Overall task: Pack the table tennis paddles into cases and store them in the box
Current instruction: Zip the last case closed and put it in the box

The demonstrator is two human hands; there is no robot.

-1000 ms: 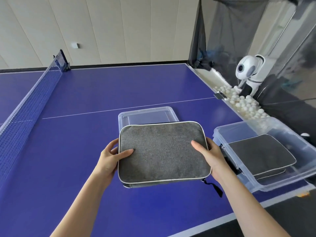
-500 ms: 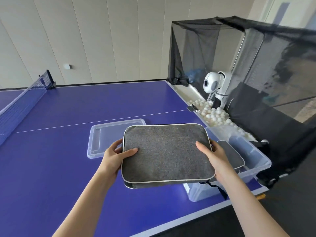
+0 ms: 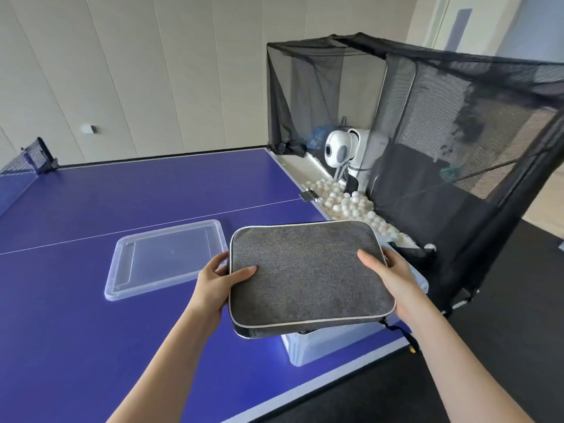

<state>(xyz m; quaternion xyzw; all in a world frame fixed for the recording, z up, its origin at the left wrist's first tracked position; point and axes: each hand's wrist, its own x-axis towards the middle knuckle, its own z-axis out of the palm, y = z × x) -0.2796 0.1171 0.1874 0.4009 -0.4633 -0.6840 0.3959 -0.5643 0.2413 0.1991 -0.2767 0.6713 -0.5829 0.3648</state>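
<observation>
A: What's around you, biggest first?

B: The blue bench (image 3: 91, 315) fills most of your view. At its far right edge a black mesh catch net (image 3: 457, 123) rises on a frame, with a white ball machine (image 3: 338, 149) inside it and a heap of white balls (image 3: 348, 203) at its foot. The playing net (image 3: 21, 169) shows only at the far left.

A: And on the bench itself?

B: A clear lid (image 3: 166, 259) lies flat, just left of your hands. The clear box (image 3: 329, 343) sits at the near right corner of the bench, but the case you're carrying covers nearly all of it; you only see its front wall and a strip of its right rim.

A: So where's the case?

B: The grey case (image 3: 308, 274) is flat and level in the air, directly above the box, its near edge tipped slightly down. Its black zip pull (image 3: 396, 329) dangles off the near right corner.

A: My hands?

B: Your left hand (image 3: 216, 282) grips the case's left edge, thumb on top and fingers underneath. Your right hand (image 3: 393, 276) clasps the right edge the same way, thumb lying across the fabric. Whatever is in the box is hidden under the case.
</observation>
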